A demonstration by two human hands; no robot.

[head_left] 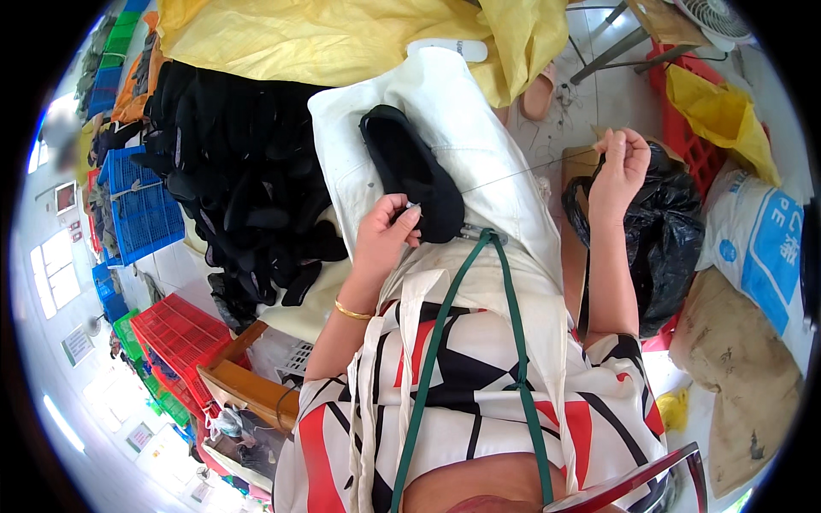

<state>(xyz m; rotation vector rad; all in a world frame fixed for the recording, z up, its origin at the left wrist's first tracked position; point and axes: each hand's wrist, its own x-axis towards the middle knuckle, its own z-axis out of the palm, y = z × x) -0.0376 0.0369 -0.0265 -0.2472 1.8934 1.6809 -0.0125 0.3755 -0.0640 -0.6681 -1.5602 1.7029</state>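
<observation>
A black slip-on shoe [440, 201] lies on the white cloth [500, 128] over my lap, its opening facing up. My left hand [380, 235] is closed at the shoe's lower left edge, thumb and fingers pinched on it; a small pale bit shows at the fingertips. From the shoe a thin dark thread [522, 173] runs taut up to the right. My right hand [623, 167], raised well away from the shoe, pinches the thread's far end. Whether a needle is in those fingers is too small to tell.
Black shoes [235, 162] are heaped at my left. Yellow sheeting [282, 38] spreads ahead, with a white insole [447, 49] on it. A black plastic bag [658, 256] and a cardboard box [575, 192] stand by my right arm. Red crates [175, 342] sit lower left.
</observation>
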